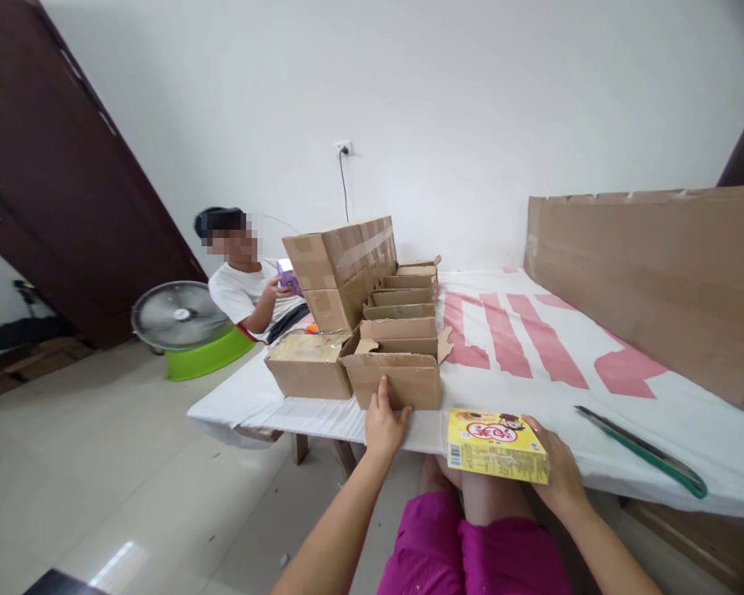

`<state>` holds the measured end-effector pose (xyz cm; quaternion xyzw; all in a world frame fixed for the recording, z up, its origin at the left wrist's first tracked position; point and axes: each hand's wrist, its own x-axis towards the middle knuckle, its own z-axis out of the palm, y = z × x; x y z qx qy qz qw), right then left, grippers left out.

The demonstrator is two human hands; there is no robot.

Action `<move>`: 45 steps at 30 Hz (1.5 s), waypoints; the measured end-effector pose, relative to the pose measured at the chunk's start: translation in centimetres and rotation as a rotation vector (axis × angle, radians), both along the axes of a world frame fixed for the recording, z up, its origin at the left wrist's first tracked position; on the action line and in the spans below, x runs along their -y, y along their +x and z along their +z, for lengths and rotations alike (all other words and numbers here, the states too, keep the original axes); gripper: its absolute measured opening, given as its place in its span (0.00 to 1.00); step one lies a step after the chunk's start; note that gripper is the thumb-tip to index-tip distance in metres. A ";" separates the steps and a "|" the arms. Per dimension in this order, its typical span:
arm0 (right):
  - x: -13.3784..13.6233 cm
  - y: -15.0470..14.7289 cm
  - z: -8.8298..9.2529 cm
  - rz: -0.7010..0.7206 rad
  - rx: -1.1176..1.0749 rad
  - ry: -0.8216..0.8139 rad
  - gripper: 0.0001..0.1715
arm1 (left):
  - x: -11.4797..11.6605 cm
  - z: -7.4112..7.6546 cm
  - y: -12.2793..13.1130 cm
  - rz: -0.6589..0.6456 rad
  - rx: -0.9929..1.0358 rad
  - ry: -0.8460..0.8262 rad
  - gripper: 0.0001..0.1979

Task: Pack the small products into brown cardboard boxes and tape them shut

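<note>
My right hand (558, 467) grips the right end of a yellow printed box (496, 446), held over the table's front edge. My left hand (385, 423) rests its fingers against the front face of an open cardboard box (403, 382), thumb apart from the forefinger, holding nothing. Behind that box, more open cardboard boxes (403, 297) stand in a row. Directly left of it is a taped cardboard box (310, 364). Closed boxes (341, 273) are stacked two high behind.
A person (241, 281) sits at the table's left side with a purple box (288, 277). A green-handled tool (648, 454) lies on the white-covered table (539, 397). A large cardboard piece (645, 273) stands at right. On the floor is a fan (179, 316).
</note>
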<state>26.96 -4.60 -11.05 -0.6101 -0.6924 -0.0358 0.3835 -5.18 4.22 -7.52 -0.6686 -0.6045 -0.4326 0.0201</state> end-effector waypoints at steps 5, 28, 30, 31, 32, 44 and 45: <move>-0.1 -0.1 0.0 0.010 -0.009 0.001 0.29 | -2.4 0.8 1.3 0.107 -0.059 -0.094 0.46; -0.1 0.0 -1.0 -0.004 0.028 0.072 0.34 | -11.4 2.8 3.6 0.179 -0.246 -0.315 0.46; -0.2 0.0 -1.1 -0.008 0.037 0.064 0.34 | -12.2 2.8 3.9 0.177 -0.228 -0.323 0.45; -0.2 0.0 -1.2 -0.010 0.041 0.060 0.34 | -12.5 2.8 4.0 0.177 -0.221 -0.326 0.45; -0.2 0.1 -1.2 -0.012 0.046 0.056 0.34 | -12.9 2.8 4.0 0.176 -0.214 -0.329 0.45; 0.0 -0.3 -1.0 -0.049 0.037 0.041 0.33 | -11.3 4.6 3.1 -0.113 -0.167 -0.505 0.50; 0.0 -0.3 -0.9 -0.048 0.035 0.041 0.33 | -10.2 4.5 2.9 -0.190 -0.180 -0.514 0.50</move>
